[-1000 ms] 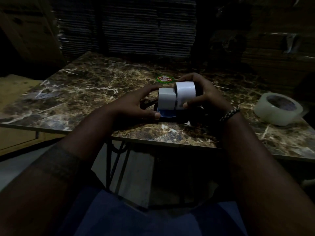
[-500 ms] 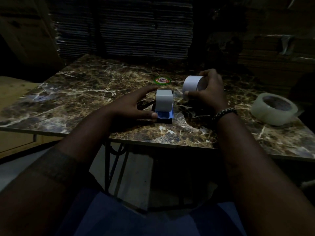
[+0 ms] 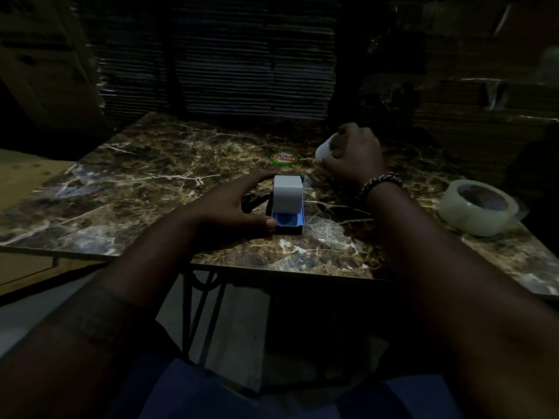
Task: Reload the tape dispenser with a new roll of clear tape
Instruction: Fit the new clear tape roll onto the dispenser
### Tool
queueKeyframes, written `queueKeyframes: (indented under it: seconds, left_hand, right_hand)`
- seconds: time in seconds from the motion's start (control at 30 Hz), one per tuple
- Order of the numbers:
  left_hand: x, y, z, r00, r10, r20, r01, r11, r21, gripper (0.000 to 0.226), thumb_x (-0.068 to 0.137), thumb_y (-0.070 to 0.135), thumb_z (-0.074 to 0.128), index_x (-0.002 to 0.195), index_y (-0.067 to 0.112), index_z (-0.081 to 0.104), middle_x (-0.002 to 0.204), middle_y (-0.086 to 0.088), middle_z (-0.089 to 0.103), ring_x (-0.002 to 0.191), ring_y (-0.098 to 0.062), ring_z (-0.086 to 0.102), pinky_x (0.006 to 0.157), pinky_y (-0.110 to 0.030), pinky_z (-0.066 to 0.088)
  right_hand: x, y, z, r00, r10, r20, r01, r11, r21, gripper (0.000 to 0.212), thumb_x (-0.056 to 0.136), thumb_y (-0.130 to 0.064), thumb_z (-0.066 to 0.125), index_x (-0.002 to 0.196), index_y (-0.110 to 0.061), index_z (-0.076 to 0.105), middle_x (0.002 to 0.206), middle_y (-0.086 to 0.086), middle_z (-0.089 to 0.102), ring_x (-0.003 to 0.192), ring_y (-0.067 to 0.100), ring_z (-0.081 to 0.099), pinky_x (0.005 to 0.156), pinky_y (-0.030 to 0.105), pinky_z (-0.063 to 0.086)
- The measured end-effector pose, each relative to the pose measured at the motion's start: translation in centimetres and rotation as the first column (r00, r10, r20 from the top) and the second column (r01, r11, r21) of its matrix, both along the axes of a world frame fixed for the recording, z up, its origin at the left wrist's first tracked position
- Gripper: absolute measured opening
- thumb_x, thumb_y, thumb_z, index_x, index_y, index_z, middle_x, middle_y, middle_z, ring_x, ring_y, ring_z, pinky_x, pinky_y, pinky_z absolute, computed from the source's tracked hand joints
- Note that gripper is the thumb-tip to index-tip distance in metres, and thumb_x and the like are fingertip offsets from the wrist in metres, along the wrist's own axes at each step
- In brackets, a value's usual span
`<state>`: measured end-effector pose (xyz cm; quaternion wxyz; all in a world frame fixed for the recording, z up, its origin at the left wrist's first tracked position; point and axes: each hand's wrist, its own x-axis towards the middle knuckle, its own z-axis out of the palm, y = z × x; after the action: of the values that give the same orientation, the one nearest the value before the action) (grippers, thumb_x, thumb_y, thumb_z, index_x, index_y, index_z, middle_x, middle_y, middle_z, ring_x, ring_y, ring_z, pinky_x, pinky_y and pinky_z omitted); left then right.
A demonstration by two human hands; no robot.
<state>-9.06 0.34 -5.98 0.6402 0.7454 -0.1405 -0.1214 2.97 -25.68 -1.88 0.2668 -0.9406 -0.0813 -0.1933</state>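
Observation:
The tape dispenser (image 3: 287, 207) stands near the middle of the marble table (image 3: 151, 182), with a white upper part over a blue and black base. My left hand (image 3: 239, 207) rests against its left side, thumb at the base. My right hand (image 3: 351, 155) is farther back and to the right, closed around a small white roll core (image 3: 323, 152). A large roll of clear tape (image 3: 478, 207) lies flat on the table at the right, apart from both hands.
A round green and red sticker (image 3: 283, 158) lies on the table behind the dispenser. Stacked cardboard sheets (image 3: 211, 55) fill the dark background. The table's front edge runs just below my forearms, with a metal frame (image 3: 199, 297) underneath.
My right hand has lifted the small white roll off the dispenser and carried it back and to the right. My left hand has stayed at the dispenser.

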Motion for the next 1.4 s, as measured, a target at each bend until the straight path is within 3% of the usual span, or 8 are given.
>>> queueKeyframes:
  seconds: [0.4,0.6,0.73,0.87,0.97,1.03,1.23,1.4]
  left_hand:
    - [1.1,0.6,-0.4,0.999,0.006,0.037,-0.010,0.993,0.116,0.095,0.078,0.018,0.097,0.150,0.059,0.051,0.169,0.012,0.042,0.154,-0.019,0.044,0.100,-0.061,0.062]
    - [0.6,0.2,0.0,0.999,0.036,0.025,-0.038,0.996,0.084,0.092,0.082,0.004,0.093,0.147,0.058,0.055,0.159,0.016,0.048,0.142,-0.012,0.054,0.098,-0.058,0.063]
    - [0.9,0.4,0.9,0.979,0.006,0.206,-0.067,0.954,0.291,0.090,0.071,0.046,0.099,0.134,0.079,0.044,0.157,0.023,0.044,0.153,-0.010,0.043,0.123,-0.040,0.045]
    - [0.9,0.2,0.9,0.934,0.140,0.329,-0.220,0.950,0.221,0.075,0.086,0.053,0.087,0.150,0.052,0.050,0.158,0.018,0.045,0.147,-0.006,0.041,0.110,-0.027,0.050]
    - [0.4,-1.0,2.0,0.935,0.197,0.294,-0.235,0.967,0.099,0.075,0.075,0.083,0.072,0.144,0.058,0.056,0.162,0.015,0.048,0.148,-0.009,0.045,0.097,-0.020,0.055]
    - [0.5,-2.0,2.7,0.868,0.153,0.473,-0.286,0.932,0.224,0.094,0.074,0.099,0.056,0.153,0.050,0.048,0.165,0.010,0.046,0.149,-0.009,0.046,0.106,-0.012,0.044]
    - [1.7,-6.5,4.3,0.699,-0.107,0.707,-0.381,0.780,0.496,0.097,0.089,0.078,0.055,0.166,0.021,0.039,0.167,-0.006,0.047,0.154,-0.027,0.044,0.125,-0.055,0.037]
    - [2.0,-10.3,6.3,0.746,-0.159,0.647,-0.320,0.766,0.557,0.103,0.082,0.082,0.050,0.168,0.029,0.035,0.172,-0.003,0.040,0.161,-0.025,0.032,0.131,-0.049,0.027]
  right_hand:
    - [1.8,3.7,-0.6,0.985,0.068,-0.159,-0.102,0.972,-0.214,0.054,0.090,-0.045,0.065,0.140,-0.023,0.060,0.142,0.014,0.053,0.134,0.037,0.045,0.109,0.047,0.043]
    - [1.2,3.3,-0.6,0.985,0.066,-0.160,-0.108,0.957,-0.270,0.068,0.091,-0.054,0.064,0.151,-0.027,0.048,0.157,0.010,0.042,0.144,0.036,0.039,0.115,0.051,0.035]
    - [-0.2,2.7,0.2,0.992,0.091,-0.082,-0.109,0.963,-0.246,0.070,0.091,-0.053,0.065,0.154,-0.030,0.044,0.163,0.007,0.036,0.149,0.034,0.034,0.118,0.052,0.029]
    - [-2.3,2.4,0.8,0.988,0.153,-0.007,-0.152,0.977,-0.150,0.068,0.091,-0.053,0.065,0.152,-0.030,0.049,0.161,0.005,0.041,0.148,0.031,0.037,0.118,0.050,0.033]
    - [-3.9,1.9,1.1,0.969,0.241,0.049,-0.240,0.971,-0.013,0.064,0.090,-0.056,0.052,0.147,-0.028,0.055,0.155,0.004,0.050,0.143,0.028,0.044,0.115,0.053,0.040]
    - [-5.0,1.7,1.1,0.948,0.310,0.068,-0.314,0.947,0.071,0.057,0.092,-0.048,0.047,0.143,-0.026,0.060,0.150,0.005,0.054,0.140,0.028,0.048,0.113,0.053,0.042]
    - [-6.8,-0.2,0.0,0.942,0.335,0.020,-0.333,0.940,-0.071,0.064,0.091,-0.061,0.035,0.144,-0.030,0.056,0.149,0.002,0.055,0.135,0.031,0.052,0.108,0.054,0.044]
    - [-8.3,-4.3,0.3,0.979,0.206,-0.006,-0.205,0.971,-0.122,0.075,0.086,-0.069,0.027,0.147,-0.034,0.052,0.155,0.001,0.049,0.140,0.031,0.046,0.113,0.053,0.040]
